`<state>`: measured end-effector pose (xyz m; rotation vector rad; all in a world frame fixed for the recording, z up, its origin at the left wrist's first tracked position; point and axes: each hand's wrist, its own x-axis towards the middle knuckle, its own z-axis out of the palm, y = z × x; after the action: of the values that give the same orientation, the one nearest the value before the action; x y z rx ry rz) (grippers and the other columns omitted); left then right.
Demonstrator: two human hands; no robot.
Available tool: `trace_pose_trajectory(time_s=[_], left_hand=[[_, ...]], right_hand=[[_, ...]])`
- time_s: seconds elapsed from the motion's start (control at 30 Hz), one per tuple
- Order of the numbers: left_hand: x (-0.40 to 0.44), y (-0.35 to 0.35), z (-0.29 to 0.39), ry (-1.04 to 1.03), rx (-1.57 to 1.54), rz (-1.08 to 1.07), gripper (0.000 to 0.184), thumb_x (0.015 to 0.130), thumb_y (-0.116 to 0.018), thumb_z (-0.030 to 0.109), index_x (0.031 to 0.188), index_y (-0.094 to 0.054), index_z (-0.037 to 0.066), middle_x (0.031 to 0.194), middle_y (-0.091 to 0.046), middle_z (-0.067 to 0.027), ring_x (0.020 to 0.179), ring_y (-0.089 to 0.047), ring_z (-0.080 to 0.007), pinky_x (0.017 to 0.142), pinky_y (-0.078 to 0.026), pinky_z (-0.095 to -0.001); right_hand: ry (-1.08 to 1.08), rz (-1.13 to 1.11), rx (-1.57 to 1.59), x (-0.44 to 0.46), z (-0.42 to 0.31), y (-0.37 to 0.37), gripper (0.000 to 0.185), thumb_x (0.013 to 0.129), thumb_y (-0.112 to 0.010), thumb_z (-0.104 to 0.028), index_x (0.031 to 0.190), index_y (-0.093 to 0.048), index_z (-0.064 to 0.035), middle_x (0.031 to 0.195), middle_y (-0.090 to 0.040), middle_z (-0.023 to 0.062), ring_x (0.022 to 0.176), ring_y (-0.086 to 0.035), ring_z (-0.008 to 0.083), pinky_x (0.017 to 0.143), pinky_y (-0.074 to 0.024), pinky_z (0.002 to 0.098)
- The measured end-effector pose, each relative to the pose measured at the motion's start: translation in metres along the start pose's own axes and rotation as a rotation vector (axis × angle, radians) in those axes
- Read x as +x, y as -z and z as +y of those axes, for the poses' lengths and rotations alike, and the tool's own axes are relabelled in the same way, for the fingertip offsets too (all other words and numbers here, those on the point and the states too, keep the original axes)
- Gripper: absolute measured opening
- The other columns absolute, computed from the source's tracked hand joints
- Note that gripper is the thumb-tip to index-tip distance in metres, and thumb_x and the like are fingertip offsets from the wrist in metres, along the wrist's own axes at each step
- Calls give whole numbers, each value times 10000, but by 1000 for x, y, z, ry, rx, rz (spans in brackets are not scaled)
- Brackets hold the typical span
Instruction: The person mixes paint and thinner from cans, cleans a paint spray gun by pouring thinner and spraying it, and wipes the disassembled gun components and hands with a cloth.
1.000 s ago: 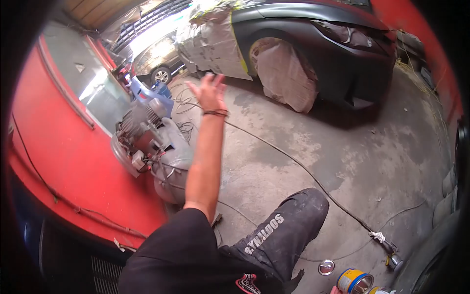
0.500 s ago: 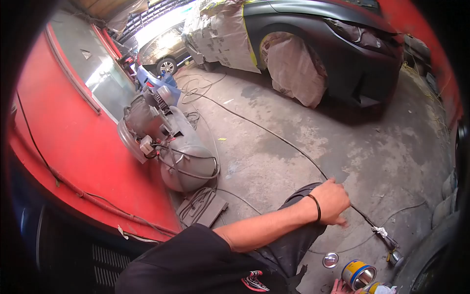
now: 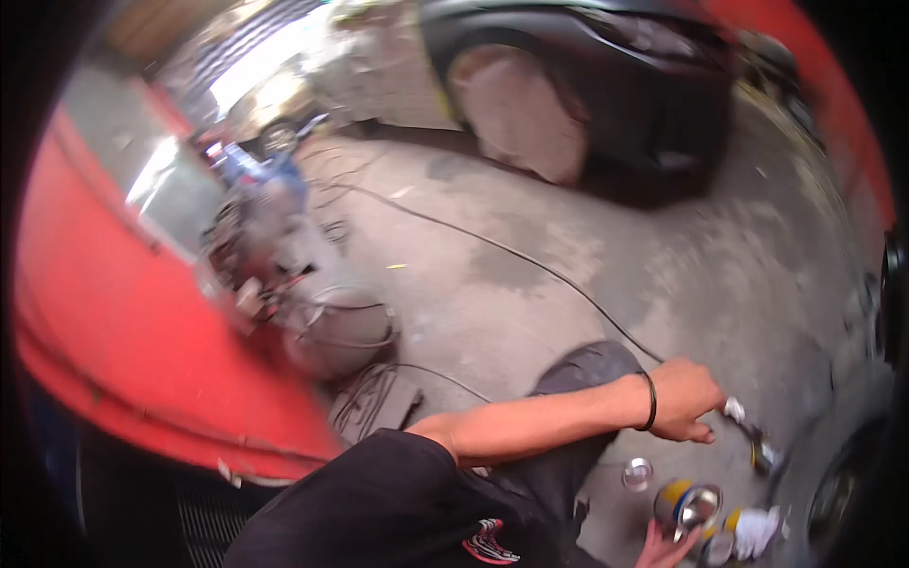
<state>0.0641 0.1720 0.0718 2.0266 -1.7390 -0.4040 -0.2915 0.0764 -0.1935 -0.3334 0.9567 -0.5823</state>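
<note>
My left hand [image 3: 686, 399], with a dark band at the wrist, reaches over my bent knee above the floor. Its fingers are loosely bent, the thumb apart, and nothing shows in it. Just beyond it lies the end of a dark hose [image 3: 587, 293], with a white wrapping [image 3: 734, 409] and a blurred tool [image 3: 762, 457] whose kind I cannot make out. My right hand [image 3: 666, 549], low in view, has its fingers around the near side of an open yellow-and-blue paint can [image 3: 674, 494]. A round metal lid [image 3: 637, 474] lies left of the can.
A white rag [image 3: 755, 532] and a smaller can [image 3: 719, 547] sit beside the paint can. A tyre [image 3: 833, 502] stands at the right. An air compressor [image 3: 331, 327] is by the red wall [image 3: 142, 312]. A dark car [image 3: 644, 123] with a covered wheel stands ahead.
My left hand has moved right, toward the hose end. My right hand has come further into view, onto the can. The whole view has shifted and blurred.
</note>
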Motion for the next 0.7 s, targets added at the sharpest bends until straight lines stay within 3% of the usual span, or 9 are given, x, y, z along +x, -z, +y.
trace_pose_trajectory(time_s=[0.03, 0.1, 0.2, 0.27, 0.33, 0.4, 0.47, 0.63, 0.7], left_hand=[[17, -6, 16, -57, -6, -34, 444, 884, -803, 431, 1118, -759, 56, 931, -756, -182, 948, -744, -395, 833, -586, -513], [53, -14, 48, -147, 86, -82, 446, 882, -802, 418, 1141, -757, 58, 950, -753, -177, 952, -737, -398, 843, -588, -522], [110, -51, 57, -357, 9, 61, 473, 888, -799, 413, 1187, -757, 49, 1062, -772, -170, 1043, -731, -373, 912, -585, -480], [143, -73, 57, -346, -151, 32, 444, 907, -795, 390, 1204, -765, 62, 1087, -789, -161, 1053, -731, -367, 923, -582, -473], [167, -88, 49, -367, -216, -21, 435, 940, -787, 375, 1236, -769, 56, 1120, -797, -164, 1027, -750, -360, 895, -585, -436], [184, -106, 26, -247, -195, -116, 447, 960, -784, 378, 1251, -770, 39, 1165, -796, -166, 1003, -761, -337, 878, -582, -410], [211, -124, -17, -285, -108, -229, 447, 972, -772, 378, 1254, -764, 32, 1159, -796, -173, 986, -760, -315, 873, -579, -395], [261, -152, 3, -310, -323, -322, 440, 983, -751, 374, 1259, -760, 32, 1141, -797, -181, 1073, -763, -330, 920, -577, -404], [277, -174, 0, -394, -299, -341, 447, 990, -742, 381, 1262, -758, 26, 1141, -800, -177, 1073, -768, -316, 914, -580, -399]], right_hand=[[68, -9, -52, -1, 4, 16, 869, 982, -641, -647, 1657, -359, -179, 1622, -454, 106, 1405, -504, 327, 1200, -400, 501], [206, 25, -131, -2, 5, 38, 858, 1003, -635, -613, 1666, -339, -156, 1633, -468, 113, 1403, -537, 331, 1196, -432, 515], [406, 309, -243, -28, -8, -2, 761, 1048, -677, -382, 1677, -324, -138, 1630, -479, 111, 1419, -551, 322, 1181, -440, 510], [528, 558, -390, -43, -14, -10, 854, 993, -776, -364, 1677, -325, -123, 1628, -466, 151, 1454, -513, 319, 1180, -438, 485], [677, 593, -284, -54, -23, -20, 976, 871, -912, -238, 1660, -352, -109, 1668, -349, 186, 1511, -415, 316, 1195, -436, 474], [811, 705, -428, -56, -28, -14, 1015, 813, -952, -185, 1642, -375, -86, 1656, -322, 197, 1497, -426, 324, 1190, -450, 460], [816, 963, -711, -63, -30, -50, 1064, 768, -980, -234, 1633, -383, -74, 1648, -308, 224, 1502, -410, 361, 1205, -428, 483], [869, 1308, -1108, -53, -23, -59, 1170, 652, -1035, -327, 1616, -419, -81, 1635, -286, 320, 1517, -332, 480, 1258, -303, 555], [808, 1392, -1187, -47, -11, -62, 1158, 666, -1035, -283, 1619, -413, -65, 1643, -274, 300, 1485, -395, 438, 1231, -371, 529]])
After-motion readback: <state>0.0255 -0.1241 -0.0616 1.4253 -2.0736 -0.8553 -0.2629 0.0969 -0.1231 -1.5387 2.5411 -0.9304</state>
